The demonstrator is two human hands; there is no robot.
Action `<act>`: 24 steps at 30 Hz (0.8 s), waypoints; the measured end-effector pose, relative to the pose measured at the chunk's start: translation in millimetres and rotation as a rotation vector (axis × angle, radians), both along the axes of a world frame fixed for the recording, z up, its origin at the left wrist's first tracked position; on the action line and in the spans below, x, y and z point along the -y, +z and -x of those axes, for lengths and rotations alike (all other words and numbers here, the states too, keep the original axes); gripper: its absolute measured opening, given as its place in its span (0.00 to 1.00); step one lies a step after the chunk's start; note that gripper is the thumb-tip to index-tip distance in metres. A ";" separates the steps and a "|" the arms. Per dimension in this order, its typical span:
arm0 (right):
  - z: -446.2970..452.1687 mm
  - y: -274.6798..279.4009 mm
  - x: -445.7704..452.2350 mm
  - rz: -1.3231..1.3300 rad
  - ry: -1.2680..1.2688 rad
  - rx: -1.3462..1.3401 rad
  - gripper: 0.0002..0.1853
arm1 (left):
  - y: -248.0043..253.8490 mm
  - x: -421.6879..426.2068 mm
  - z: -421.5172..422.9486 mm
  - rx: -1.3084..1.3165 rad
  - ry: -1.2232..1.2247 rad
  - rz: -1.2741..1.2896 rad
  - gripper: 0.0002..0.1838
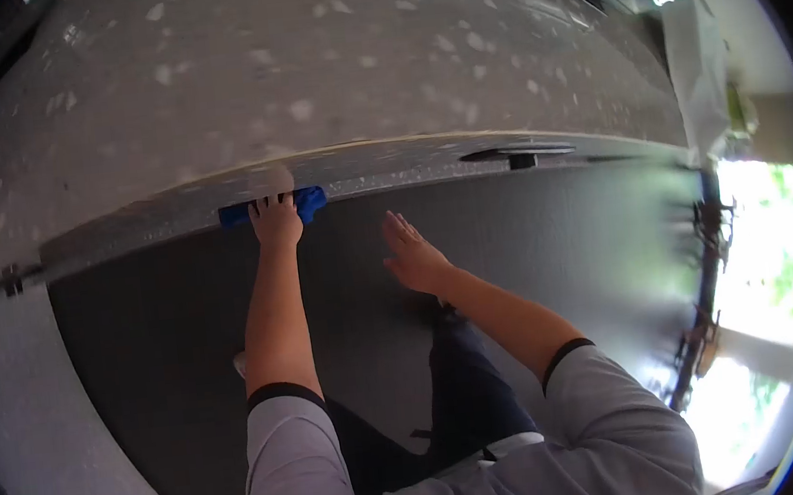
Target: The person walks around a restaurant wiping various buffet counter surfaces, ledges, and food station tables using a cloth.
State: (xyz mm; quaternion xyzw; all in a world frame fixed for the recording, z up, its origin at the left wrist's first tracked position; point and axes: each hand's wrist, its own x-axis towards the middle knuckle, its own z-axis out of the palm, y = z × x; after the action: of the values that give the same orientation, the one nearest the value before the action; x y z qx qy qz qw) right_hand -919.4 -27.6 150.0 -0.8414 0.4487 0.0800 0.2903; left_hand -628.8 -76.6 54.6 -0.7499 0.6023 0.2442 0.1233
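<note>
My left hand point(277, 223) presses on a blue cloth point(310, 201), which is bunched under and beside the fingers. The cloth lies along the narrow speckled strip point(381, 181) where the stone-patterned surface meets the dark grey surface. My right hand point(413, 253) is held out to the right of the cloth, fingers stretched and close together, with nothing in it. It is over the dark grey surface point(361, 279); whether it touches that surface I cannot tell.
A grey surface with white chips point(237, 81) spans the top. A flat black fitting point(519, 154) sits on the strip to the right, and another dark fitting point(13, 279) at far left. Bright windows point(763, 241) are at the right; my legs point(467, 384) show below.
</note>
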 end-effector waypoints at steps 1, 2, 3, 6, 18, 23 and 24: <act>21.1 -5.7 7.8 -0.001 0.061 0.009 0.37 | 5.0 0.7 9.8 0.009 0.038 -0.002 0.32; 38.0 -7.6 14.9 0.005 0.120 0.017 0.36 | 12.8 2.0 18.2 0.016 0.074 0.002 0.32; 53.3 -6.4 16.6 0.006 0.171 0.021 0.36 | 20.0 0.4 29.4 0.020 0.101 0.002 0.32; 103.4 10.7 33.1 -0.002 0.213 0.080 0.36 | 11.3 8.5 80.8 -0.057 0.147 0.025 0.32; 106.0 -33.6 78.2 -0.007 0.044 0.103 0.34 | -2.0 12.7 145.2 -0.055 0.137 0.226 0.29; 17.1 -83.3 96.4 0.173 0.216 0.303 0.33 | -16.9 17.8 123.3 -0.092 0.069 0.341 0.29; -1.6 -90.6 99.8 0.219 0.258 0.354 0.33 | -24.8 19.5 120.3 -0.037 0.056 0.421 0.30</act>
State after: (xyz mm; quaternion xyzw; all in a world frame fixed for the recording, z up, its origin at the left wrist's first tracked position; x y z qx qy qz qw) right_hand -917.8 -127.4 59.5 -0.9191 0.2857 -0.0815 0.2590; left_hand -749.0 -96.1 29.8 -0.7708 0.6213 0.1302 -0.0541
